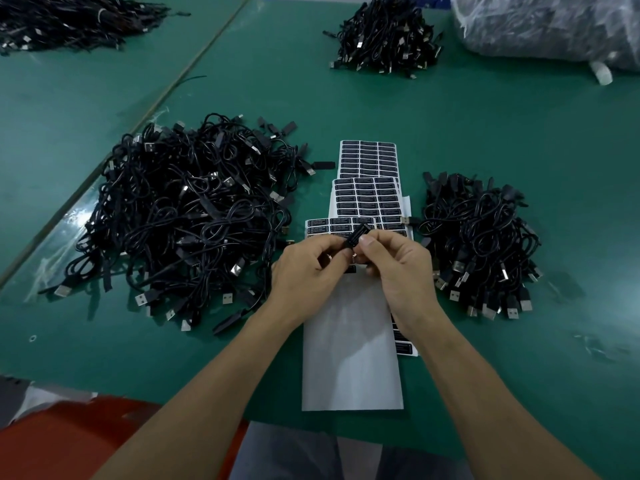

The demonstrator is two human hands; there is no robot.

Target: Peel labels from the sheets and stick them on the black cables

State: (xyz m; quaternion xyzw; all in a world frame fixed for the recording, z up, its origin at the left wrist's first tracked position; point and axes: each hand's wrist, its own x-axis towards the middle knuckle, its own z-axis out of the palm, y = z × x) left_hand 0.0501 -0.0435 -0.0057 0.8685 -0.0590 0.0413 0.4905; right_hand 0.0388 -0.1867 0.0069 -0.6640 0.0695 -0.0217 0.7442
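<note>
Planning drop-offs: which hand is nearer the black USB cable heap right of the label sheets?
Right. Both pinch one black connector; the right hand is left of that heap, the left hand farther left.

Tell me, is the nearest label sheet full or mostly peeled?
Mostly peeled: the nearest label sheet is bare white; black labels show only at its far end.

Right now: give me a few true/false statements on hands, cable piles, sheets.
1. The left hand and right hand both pinch one black cable piece. True.
2. The larger cable pile lies on the person's right. False: it lies on the left; the smaller pile is on the right.
3. The label sheets overlap. True.
4. The table is white. False: it is green.
</note>
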